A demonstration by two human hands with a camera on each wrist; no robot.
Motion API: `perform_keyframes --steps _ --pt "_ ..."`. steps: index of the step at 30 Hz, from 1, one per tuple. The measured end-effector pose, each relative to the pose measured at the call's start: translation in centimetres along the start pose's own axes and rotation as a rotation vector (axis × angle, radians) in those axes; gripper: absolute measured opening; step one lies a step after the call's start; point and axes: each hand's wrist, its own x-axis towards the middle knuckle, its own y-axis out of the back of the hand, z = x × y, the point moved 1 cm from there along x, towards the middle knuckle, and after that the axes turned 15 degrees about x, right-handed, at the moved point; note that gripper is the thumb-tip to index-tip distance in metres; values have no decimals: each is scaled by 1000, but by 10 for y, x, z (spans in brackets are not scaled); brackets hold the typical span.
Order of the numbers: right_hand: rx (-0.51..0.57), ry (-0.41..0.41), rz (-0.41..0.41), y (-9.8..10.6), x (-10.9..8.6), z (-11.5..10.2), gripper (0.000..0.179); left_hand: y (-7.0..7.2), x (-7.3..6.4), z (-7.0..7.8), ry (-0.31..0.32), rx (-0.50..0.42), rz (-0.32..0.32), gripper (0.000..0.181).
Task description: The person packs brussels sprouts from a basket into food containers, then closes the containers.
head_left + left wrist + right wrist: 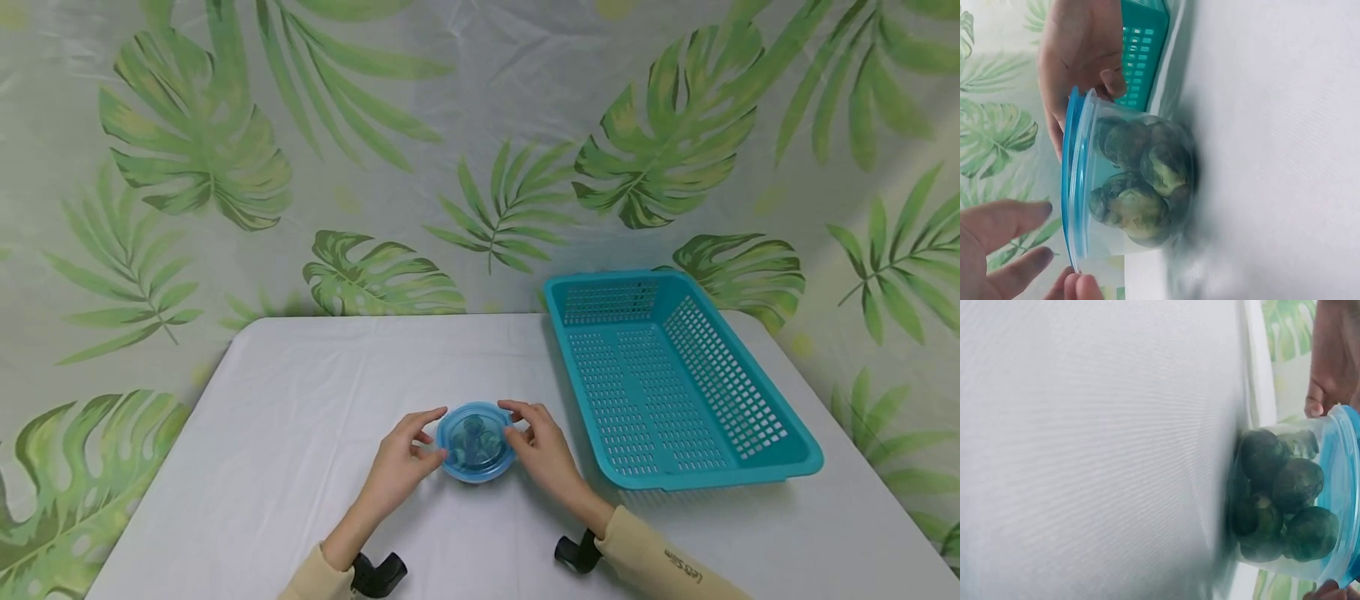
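A clear round tub (pixel 1175 240) with a light blue lid (pixel 477 410) stands on the white table, and several Brussels sprouts (pixel 1141 212) show through its side. At the tub's left, my left hand (pixel 401 462) holds the lid's edge with thumb and fingertips, while some of its fingers stretch out above the lid. From the right, my right hand (pixel 543 450) holds the opposite edge, its thumb against the rim. In the left wrist view a narrow gap shows between lid and tub rim toward the right hand's side.
A teal perforated basket (pixel 678 482) stands at the right of the white-covered table (pixel 315 375), near the right forearm. Behind the table hangs a leaf-patterned cloth (pixel 517 100). Black wrist devices (pixel 381 575) sit at both wrists.
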Motion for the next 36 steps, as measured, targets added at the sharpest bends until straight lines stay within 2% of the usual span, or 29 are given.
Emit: perform_keyframes --steps 2,5,10,16,20,25,32,36 --pt "15 -25 -19 1 0 2 36 -1 0 -2 -9 23 -30 54" --pt "66 -64 -59 2 0 4 36 -1 1 -5 -26 25 -107 60" --pt "199 -100 -144 5 2 8 37 -1 2 -7 -67 -16 -232 75" --pt "354 -108 -241 9 7 13 39 -3 4 -12 -74 -60 -326 83" --pt "431 -118 -276 11 11 15 39 -3 5 -14 -37 -104 -352 84" --pt "478 -138 -282 12 14 16 40 -4 6 -14 -7 -188 -382 85" --pt "503 -151 -247 10 15 18 39 -4 8 -13 -24 -180 -387 86" --pt "508 -149 -236 10 16 19 38 -4 8 -14 -9 -201 -393 87"
